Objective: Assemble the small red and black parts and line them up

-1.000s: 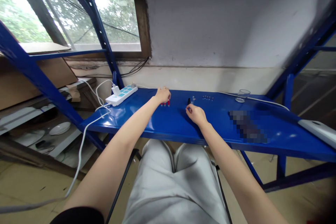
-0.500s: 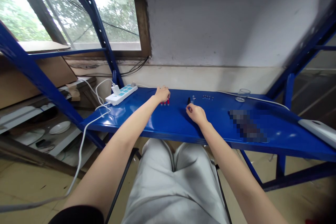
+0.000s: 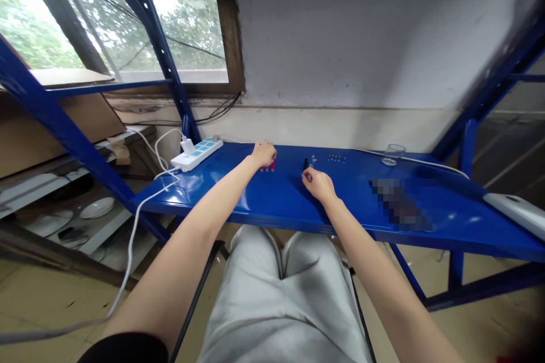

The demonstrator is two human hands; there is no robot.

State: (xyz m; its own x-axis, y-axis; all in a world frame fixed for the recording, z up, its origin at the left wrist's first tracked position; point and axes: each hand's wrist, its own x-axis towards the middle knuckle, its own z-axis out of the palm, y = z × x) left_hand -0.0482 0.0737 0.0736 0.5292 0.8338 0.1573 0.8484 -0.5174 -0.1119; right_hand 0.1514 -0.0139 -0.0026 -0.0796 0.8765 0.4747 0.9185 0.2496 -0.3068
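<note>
My left hand [image 3: 264,154] rests low over the far part of the blue table [image 3: 272,198], its fingers curled down. Several small red pieces [image 3: 267,168] with pale ends stand out just below it, in a row. Whatever its fingertips hold is hidden behind the hand. Closer to me, my right hand [image 3: 318,182] is closed in a pinch, and I cannot make out what lies in it. Just beyond its fingers are a small black piece [image 3: 305,164] and a small clear piece [image 3: 314,159]. Several tiny metallic pieces [image 3: 336,158] lie in a row farther right.
A white power strip [image 3: 197,153] with a plugged-in adapter lies at the table's left end, its cable hanging down. To the right are a clear glass [image 3: 393,154], a pixelated dark object [image 3: 400,204] and a white device [image 3: 517,212]. Blue metal posts frame both sides.
</note>
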